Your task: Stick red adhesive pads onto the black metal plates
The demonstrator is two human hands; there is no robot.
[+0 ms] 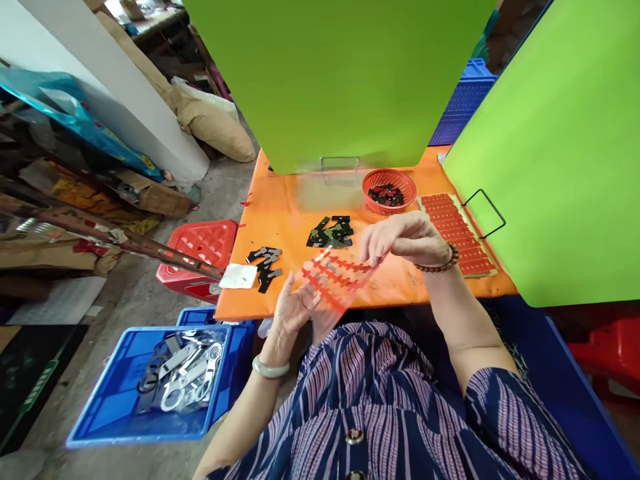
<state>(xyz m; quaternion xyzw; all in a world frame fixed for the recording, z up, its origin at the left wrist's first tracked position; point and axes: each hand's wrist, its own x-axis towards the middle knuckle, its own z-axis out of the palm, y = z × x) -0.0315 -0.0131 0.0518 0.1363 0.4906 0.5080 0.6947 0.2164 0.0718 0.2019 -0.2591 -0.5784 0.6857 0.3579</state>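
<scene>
A clear, flexible sheet with rows of red sticker-like strips [333, 277] is held tilted above the front edge of the orange table. My left hand [295, 305] grips its lower left side, with the fingertips partly behind it. At the upper right corner, my right hand [400, 238] pinches the sheet from above. Just beyond the sheet lies a pile of black flat pieces [331, 232]. More dark and grey flat pieces [266, 267] are spread to the left, near a folded white cloth [239, 276].
A red basket [389, 191] of small dark pieces stands at the back. Another sheet of red strips [457, 233] lies at right. Green panels [345, 80] with wire handles border the table [260, 200]. A blue crate [145, 437] with metal parts and a red stool [203, 250] stand left.
</scene>
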